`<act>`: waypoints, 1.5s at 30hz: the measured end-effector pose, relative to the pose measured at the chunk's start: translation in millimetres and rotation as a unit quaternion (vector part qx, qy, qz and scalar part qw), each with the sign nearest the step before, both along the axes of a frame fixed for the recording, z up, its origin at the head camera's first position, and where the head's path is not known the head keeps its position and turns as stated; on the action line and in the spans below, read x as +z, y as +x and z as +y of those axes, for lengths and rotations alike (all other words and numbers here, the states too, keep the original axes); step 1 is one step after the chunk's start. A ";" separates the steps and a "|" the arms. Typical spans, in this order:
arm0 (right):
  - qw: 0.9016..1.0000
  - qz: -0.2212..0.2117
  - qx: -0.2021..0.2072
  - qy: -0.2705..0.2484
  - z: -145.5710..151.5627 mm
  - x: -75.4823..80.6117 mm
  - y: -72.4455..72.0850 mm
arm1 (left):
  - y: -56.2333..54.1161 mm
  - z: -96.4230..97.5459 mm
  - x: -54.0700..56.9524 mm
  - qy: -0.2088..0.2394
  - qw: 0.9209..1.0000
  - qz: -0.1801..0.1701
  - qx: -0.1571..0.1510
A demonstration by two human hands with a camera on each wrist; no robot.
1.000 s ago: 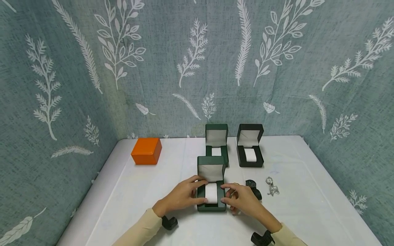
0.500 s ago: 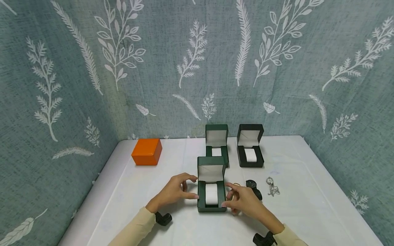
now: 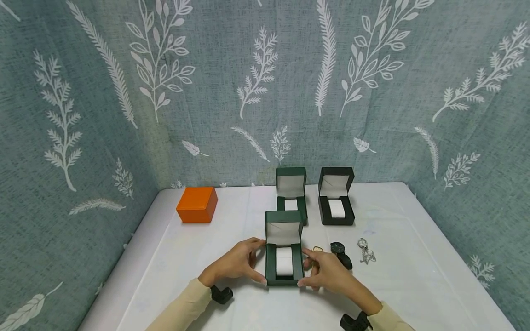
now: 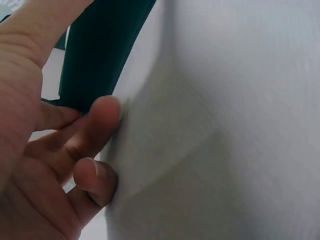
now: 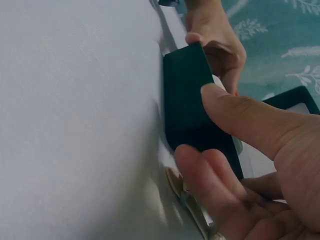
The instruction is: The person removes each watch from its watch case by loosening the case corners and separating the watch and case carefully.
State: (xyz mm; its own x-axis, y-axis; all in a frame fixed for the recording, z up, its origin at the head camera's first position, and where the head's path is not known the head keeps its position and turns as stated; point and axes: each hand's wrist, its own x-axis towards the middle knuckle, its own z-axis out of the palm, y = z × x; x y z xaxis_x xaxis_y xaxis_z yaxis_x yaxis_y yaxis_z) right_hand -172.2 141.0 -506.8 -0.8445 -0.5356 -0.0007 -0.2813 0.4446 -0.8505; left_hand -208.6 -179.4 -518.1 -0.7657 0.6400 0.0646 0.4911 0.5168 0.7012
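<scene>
An open dark green box (image 3: 284, 276) with a white cushion (image 3: 284, 261) stands on the white table (image 3: 186, 257) near me. My left hand (image 3: 237, 264) holds its left side, thumb by the hinge and fingers at the front corner. My right hand (image 3: 327, 272) grips the right side the same way. The left wrist view shows fingers (image 4: 95, 125) against the green box's (image 4: 102, 50) corner. In the right wrist view a thumb (image 5: 235, 112) presses the box's (image 5: 187, 95) wall.
Behind stand a second open green box (image 3: 291, 195) and an open black box (image 3: 336, 197). A shut orange box (image 3: 197, 203) sits at the back left. A gold piece (image 3: 317, 249), a black watch (image 3: 341, 253) and a silver chain (image 3: 366, 250) lie right of my hands.
Both hands left the cushion; the left one lifted off briefly, then came back. Both now hold the box lower, at its front corners.
</scene>
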 end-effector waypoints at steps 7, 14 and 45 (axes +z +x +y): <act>0.998 0.052 -0.005 0.017 -6.3 -3.2 -3.2 | 1.3 -2.1 -0.3 -0.003 1.000 0.013 0.003; 1.000 0.029 0.002 0.009 -15.9 2.2 -12.0 | 0.0 -13.9 8.7 0.018 1.000 0.013 0.012; 0.999 -0.035 0.013 -0.009 -96.5 18.5 -114.2 | -79.0 -85.1 44.3 -0.001 0.992 -0.114 0.053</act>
